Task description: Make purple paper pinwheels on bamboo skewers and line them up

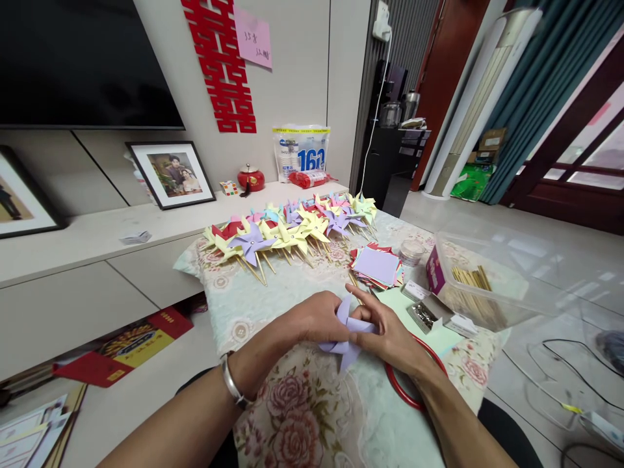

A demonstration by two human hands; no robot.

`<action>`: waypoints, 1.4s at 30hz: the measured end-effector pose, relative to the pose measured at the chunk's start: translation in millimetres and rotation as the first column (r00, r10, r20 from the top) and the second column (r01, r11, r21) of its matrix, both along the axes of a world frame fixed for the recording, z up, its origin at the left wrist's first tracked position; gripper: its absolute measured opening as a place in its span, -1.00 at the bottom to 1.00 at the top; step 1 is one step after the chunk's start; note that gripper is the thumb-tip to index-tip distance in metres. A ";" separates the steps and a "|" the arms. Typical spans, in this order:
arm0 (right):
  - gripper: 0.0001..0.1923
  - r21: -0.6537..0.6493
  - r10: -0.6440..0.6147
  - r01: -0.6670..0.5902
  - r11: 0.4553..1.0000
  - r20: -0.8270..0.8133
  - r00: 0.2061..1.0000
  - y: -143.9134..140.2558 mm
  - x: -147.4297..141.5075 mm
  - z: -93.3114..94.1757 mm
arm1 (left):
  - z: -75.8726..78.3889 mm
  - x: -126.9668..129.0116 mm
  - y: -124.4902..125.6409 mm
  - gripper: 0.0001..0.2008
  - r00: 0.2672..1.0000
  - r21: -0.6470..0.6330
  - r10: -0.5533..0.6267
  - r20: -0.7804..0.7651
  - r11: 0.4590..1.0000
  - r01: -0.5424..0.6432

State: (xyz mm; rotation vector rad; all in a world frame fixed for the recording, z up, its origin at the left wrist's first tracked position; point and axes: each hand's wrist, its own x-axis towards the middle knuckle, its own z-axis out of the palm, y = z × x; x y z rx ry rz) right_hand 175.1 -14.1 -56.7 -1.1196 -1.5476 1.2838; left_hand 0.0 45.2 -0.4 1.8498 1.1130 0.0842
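Lilac paper pinwheel [347,333] being held low over the flowered tablecloth [302,403], near the table's front edge, its folded points sticking out above and below the fingers. Left hand [314,320] closing on it from the left, fingers curled round the upper fold; silver bangle [231,382] sitting on that wrist. Right hand [390,337] pinching it from the right, thumb and forefinger meeting at the paper's middle. Both hands narrow, gripping the same piece and touching each other.

Lying under the right wrist, flat on the cloth, a red ring [412,380], partly hidden by the forearm. Just beyond the hands, resting on the cloth, a stack of coloured paper squares [376,265], a lilac sheet on top. Standing to the right of the stack, a small round clear tub [412,251], then a clear plastic box [487,279] holding thin wooden sticks [470,278]. Sitting in front of that box, a small open case of metal pins [423,314] on a pale green sheet.

Spreading across the far end of the table, a row of finished pinwheels [292,227] on sticks, yellow, lilac, pink and red. Running behind, a low white cabinet [73,260] bearing a framed photograph [170,174], a red lidded pot [250,178] and a white bag [300,151] with blue print. Hanging on the wall above, a red paper cut-out [221,65] and a pink note [252,38].
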 end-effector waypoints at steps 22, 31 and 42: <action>-0.05 -0.126 -0.136 0.117 0.985 -0.157 0.978 3.4 -3.1 1.4 | -2.4 -10.9 12.0 -0.76 0.986 -0.099 -0.003 0.167 0.995 0.020; -0.08 -0.129 -0.332 0.309 0.942 -0.234 0.914 2.1 -9.9 5.9 | -48.4 -0.5 -37.3 -0.51 0.501 -0.486 0.565 0.656 0.824 -0.293; -0.14 -0.108 -0.329 0.313 0.944 -0.219 0.918 0.7 -17.4 -0.8 | -66.7 28.8 -43.7 -0.69 0.338 -0.531 0.714 0.613 0.690 -0.492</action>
